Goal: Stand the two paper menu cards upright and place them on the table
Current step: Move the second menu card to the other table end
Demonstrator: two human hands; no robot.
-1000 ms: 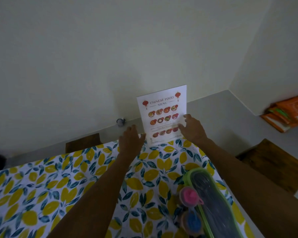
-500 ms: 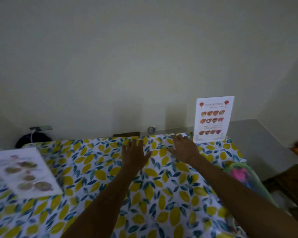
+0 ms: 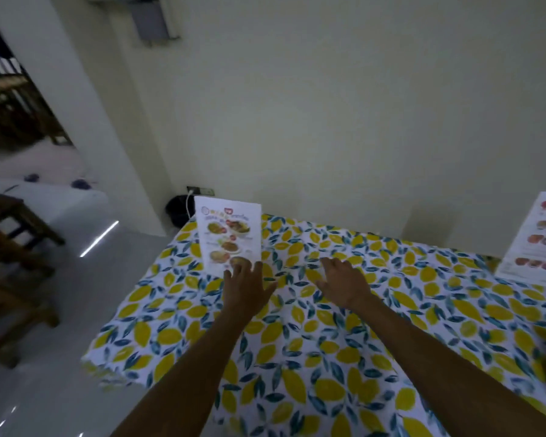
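A white menu card with food photos [image 3: 229,238] lies on the far left corner of the table with the lemon-print cloth [image 3: 328,342]; whether it is flat or raised I cannot tell. My left hand [image 3: 246,285] is open, fingers spread, its fingertips at the card's near edge. My right hand [image 3: 344,282] hovers open over the cloth to the right of it, holding nothing. The second menu card [image 3: 536,241], with red food pictures, stands upright at the far right edge of the table, cut off by the frame.
A plain wall runs behind the table. Wooden chairs [image 3: 10,263] stand on the glossy floor to the left. A dark object with a white cable [image 3: 180,209] sits by the wall socket behind the table's left corner.
My view has swung left. Both hands left the red menu card, which stays standing at the right, and moved across the cloth to the other card at the left corner.
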